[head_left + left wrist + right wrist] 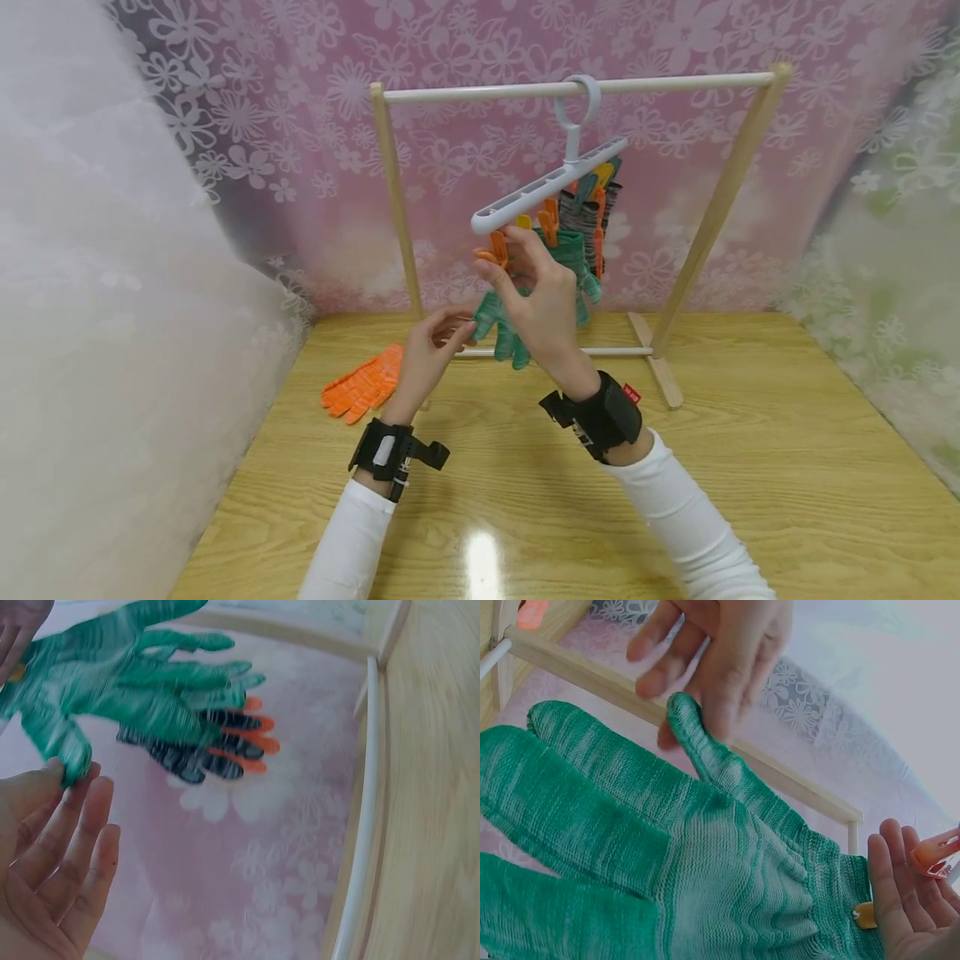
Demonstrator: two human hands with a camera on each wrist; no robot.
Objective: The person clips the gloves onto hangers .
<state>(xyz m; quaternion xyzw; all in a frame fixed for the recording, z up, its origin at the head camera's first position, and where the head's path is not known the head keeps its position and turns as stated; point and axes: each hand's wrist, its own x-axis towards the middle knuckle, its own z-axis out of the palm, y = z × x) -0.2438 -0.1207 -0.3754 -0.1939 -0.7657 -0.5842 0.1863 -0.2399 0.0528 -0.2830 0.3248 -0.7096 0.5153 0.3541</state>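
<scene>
A green knit glove (727, 877) hangs fingers-down below the near end of a light grey clip hanger (528, 193). My left hand (431, 354) pinches the tip of the glove's thumb, other fingers loosely spread (94, 847). Up at the hanger's near end, my right hand (547, 308) holds an orange clip (498, 247) between thumb and fingers. A yellow clip (865, 915) sits at the glove's cuff, beside the right fingers. Behind hang another green glove (570, 250), a black-and-grey striped glove (577, 218) and something orange (600, 237), under more clips.
The hanger's ring hooks over the white rod (480, 92) of a wooden stand (712, 225). An orange glove (363, 383) lies on the wooden table (480, 467), left of my left hand. Flowered cloth (315, 133) surrounds the table at the back and sides.
</scene>
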